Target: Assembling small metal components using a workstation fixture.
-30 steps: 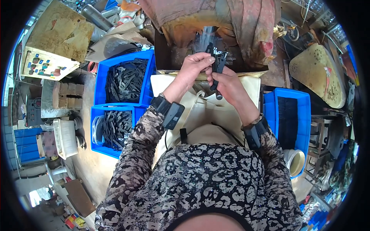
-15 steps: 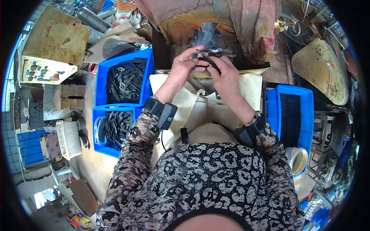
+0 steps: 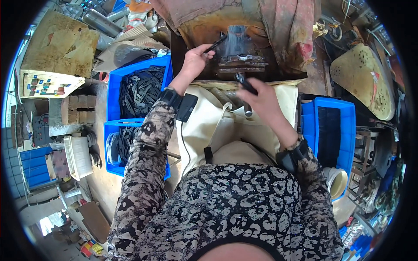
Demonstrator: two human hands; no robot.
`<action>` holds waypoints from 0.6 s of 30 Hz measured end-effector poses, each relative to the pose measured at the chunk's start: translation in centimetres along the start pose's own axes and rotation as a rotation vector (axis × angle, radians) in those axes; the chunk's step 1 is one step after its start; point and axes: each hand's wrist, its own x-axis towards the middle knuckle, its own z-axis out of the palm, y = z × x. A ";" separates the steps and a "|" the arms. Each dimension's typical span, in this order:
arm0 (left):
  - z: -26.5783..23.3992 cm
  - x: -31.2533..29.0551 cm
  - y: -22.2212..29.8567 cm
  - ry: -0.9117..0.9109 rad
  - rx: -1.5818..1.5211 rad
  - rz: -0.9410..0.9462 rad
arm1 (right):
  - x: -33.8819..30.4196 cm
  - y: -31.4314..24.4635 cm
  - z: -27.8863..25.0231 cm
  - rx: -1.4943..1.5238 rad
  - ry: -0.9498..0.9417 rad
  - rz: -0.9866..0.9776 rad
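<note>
My left hand (image 3: 194,62) is closed on one end of a thin dark metal strip (image 3: 216,42), which points up and right toward a bluish-white spray (image 3: 237,39) inside the machine. Slightly blurred, my right hand (image 3: 262,98) grips a black handle (image 3: 247,84) at the machine's front edge. A short round metal bar (image 3: 248,108) sticks out below that handle. Between and beyond my hands lies a wet metal fixture (image 3: 243,64) in the dark machine trough. I cannot make out whether the strip touches anything in there.
On my left, two blue bins (image 3: 114,93) hold many dark metal strips (image 3: 141,91). A blue bin (image 3: 310,124) on my right holds neatly stacked dark pieces and a pale round container (image 3: 336,182). Stained cloth (image 3: 285,32) hangs over the machine. A control box (image 3: 54,82) stands at far left.
My hands, together at the strip before, have moved apart. The left has carried the strip up and left toward the spray; the right has come down to the black handle.
</note>
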 end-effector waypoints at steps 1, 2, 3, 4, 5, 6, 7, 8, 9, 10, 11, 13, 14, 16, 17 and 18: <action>0.0 0.4 -0.5 -0.023 0.089 -0.008 | -0.8 -0.4 -0.3 0.013 -0.141 0.125; 0.2 0.6 -0.9 -0.048 0.180 -0.020 | -1.6 -0.5 -0.6 0.028 -0.281 0.254; 0.6 1.0 -1.0 -0.080 0.270 -0.032 | -2.5 -0.3 -0.9 0.028 -0.282 0.255; 0.7 1.3 -1.1 -0.079 0.270 -0.033 | -3.4 0.1 -1.1 0.059 -0.280 0.201; 1.2 1.7 -1.1 -0.132 0.359 -0.029 | -4.2 0.3 -1.3 0.088 -0.270 0.152; 1.5 2.1 -1.1 -0.183 0.449 -0.025 | -4.7 0.3 -1.5 0.116 -0.262 0.102; 1.7 2.3 -1.1 -0.233 0.539 -0.022 | -5.1 0.4 -1.5 0.114 -0.260 0.105; 1.8 2.4 -1.2 -0.235 0.536 -0.022 | -5.5 0.3 -1.5 0.120 -0.258 0.096; 1.8 2.5 -1.2 -0.269 0.544 0.004 | -5.7 0.2 -1.5 0.126 -0.256 0.087; 1.9 2.7 -1.5 -0.306 0.551 0.031 | -5.7 0.1 -1.5 0.132 -0.252 0.077; 1.9 2.8 -1.6 -0.341 0.558 0.058 | -5.7 0.1 -1.5 0.131 -0.252 0.079; 1.7 3.2 -2.0 -0.362 0.569 0.068 | -5.8 0.5 -1.1 0.010 -0.233 -0.028; 1.6 3.3 -2.2 -0.382 0.581 0.079 | -5.8 0.6 -0.9 -0.050 -0.225 -0.082; 2.0 3.3 -1.6 -0.409 0.589 0.089 | -5.9 1.0 -0.5 -0.058 -0.202 -0.097; 2.2 3.3 -1.3 -0.428 0.643 0.134 | -5.9 1.1 -0.3 -0.066 -0.182 -0.116; 2.3 3.3 -1.0 -0.447 0.696 0.178 | -5.9 1.2 -0.3 -0.075 -0.161 -0.134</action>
